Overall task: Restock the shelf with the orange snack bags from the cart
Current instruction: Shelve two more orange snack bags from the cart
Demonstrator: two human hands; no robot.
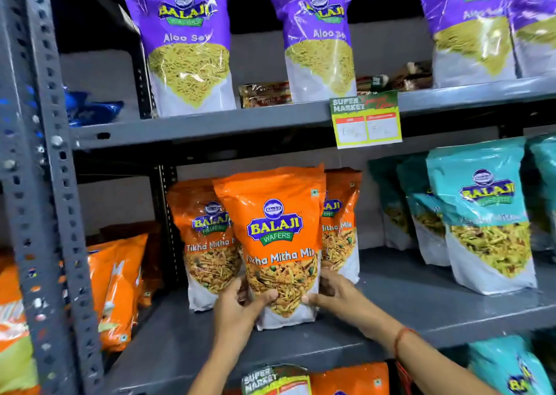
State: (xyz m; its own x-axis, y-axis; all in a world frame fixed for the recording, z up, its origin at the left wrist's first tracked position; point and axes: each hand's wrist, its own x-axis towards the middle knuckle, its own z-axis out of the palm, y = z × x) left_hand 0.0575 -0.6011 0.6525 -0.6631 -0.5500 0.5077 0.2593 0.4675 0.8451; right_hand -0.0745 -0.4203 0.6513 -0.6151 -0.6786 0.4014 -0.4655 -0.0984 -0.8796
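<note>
Hands on the product here: both are clamped to the lower part of an orange snack bag (278,238), which stands upright on the middle shelf (406,301), near its front edge. The left hand (237,307) grips the bag's lower left side, thumb pressed across the clear window over the snack mix. The right hand (334,292) takes the lower right side, thumb on the front, fingers wrapped behind. A red thread (401,339) circles the right wrist.

Just behind the held bag stand two more orange bags: one to its left (204,244), one to its right (341,226), both upright, both partly hidden by the front one. Further right along the same shelf, a row of teal bags (481,214) stands upright, well apart from the orange group.

Up on the top shelf, purple bags (188,42) line the front edge, and a price tag (367,119) hangs from that shelf's front lip. Over on the left, past the grey perforated upright (45,184), more orange packets (120,289) lean in the neighbouring bay. Along the bottom edge, another orange bag (350,379) peeks out from the shelf below.
</note>
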